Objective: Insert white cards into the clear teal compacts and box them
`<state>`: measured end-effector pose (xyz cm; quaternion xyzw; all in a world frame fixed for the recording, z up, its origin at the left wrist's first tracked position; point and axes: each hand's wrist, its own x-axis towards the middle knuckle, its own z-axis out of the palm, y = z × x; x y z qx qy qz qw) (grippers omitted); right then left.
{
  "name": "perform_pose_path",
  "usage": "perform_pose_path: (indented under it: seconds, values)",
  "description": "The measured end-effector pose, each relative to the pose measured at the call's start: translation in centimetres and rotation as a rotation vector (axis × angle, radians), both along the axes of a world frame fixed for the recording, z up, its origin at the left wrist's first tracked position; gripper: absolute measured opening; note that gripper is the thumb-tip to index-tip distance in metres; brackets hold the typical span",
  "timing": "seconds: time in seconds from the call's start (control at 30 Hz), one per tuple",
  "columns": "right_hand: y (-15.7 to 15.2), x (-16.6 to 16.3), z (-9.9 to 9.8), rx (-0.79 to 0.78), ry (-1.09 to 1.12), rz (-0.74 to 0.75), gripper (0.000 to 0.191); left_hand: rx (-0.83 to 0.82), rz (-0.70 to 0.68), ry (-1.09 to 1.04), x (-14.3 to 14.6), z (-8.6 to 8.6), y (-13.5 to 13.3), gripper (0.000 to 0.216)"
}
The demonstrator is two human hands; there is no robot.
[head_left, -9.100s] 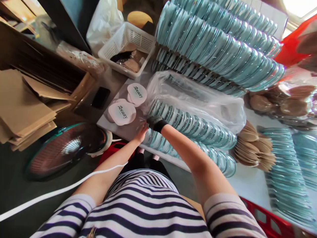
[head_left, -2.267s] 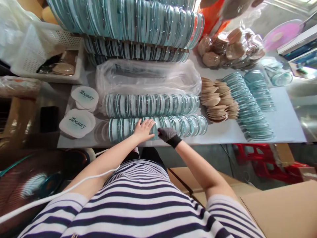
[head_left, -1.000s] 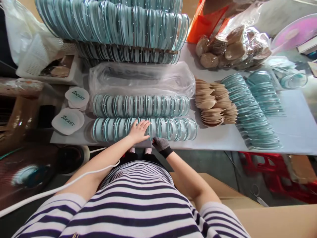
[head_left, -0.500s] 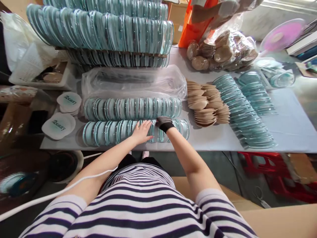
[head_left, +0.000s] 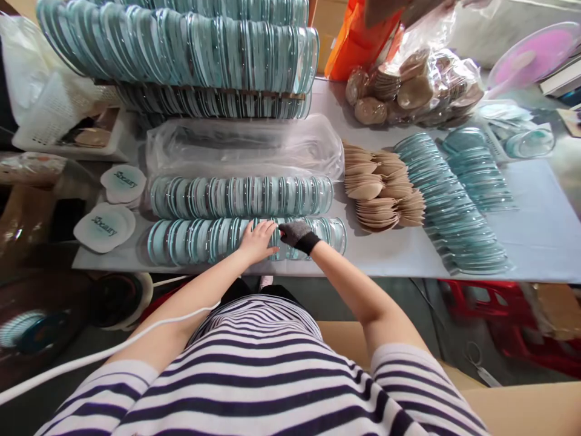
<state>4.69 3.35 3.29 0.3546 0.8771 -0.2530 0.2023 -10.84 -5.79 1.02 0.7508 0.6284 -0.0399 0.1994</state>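
Observation:
Two rows of round teal-rimmed clear cases stand on edge on the white table (head_left: 535, 242). My bare left hand (head_left: 258, 240) lies with fingers stretched out on top of the near row (head_left: 195, 239), about its middle. My right hand (head_left: 296, 235), in a dark knit glove, rests on the same row just to the right, fingers curled over the cases. The far row (head_left: 240, 195) lies behind, against a clear plastic bag (head_left: 245, 145).
Tall stacks of the same cases (head_left: 181, 42) fill the back. Beige puffs (head_left: 385, 188) lie fanned to the right, then overlapping teal lids (head_left: 449, 200). White labelled pads (head_left: 105, 225) sit at the left. A basket (head_left: 59, 115), bagged puffs (head_left: 413, 85) and a cardboard box (head_left: 521, 406) surround.
My gloved right hand has shifted slightly left along the near row, closer to my left hand. The left hand has stayed on the row. The view has turned right since the earliest frame.

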Motion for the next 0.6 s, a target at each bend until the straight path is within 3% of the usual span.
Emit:
perform_pose_path:
  seconds: [0.2,0.33,0.47,0.6]
  values:
    - [-10.3,3.8,-3.7,-0.091,-0.004,-0.206,0.031,-0.036,-0.001,0.01,0.1,0.5,0.1,0.075]
    - [-13.2,4.3,-5.5,-0.146,-0.015,-0.257,0.031,-0.051,-0.006,0.014,-0.1,0.8,0.0,0.075]
    - [-11.2,5.8,-3.8,-0.096,0.069,-0.241,0.033,-0.087,0.001,0.032,0.2,1.4,0.3,0.078]
    - [-3.0,6.2,-1.2,0.138,-0.022,-0.425,0.04,-0.089,-0.089,0.005,2.6,1.5,1.5,0.086]
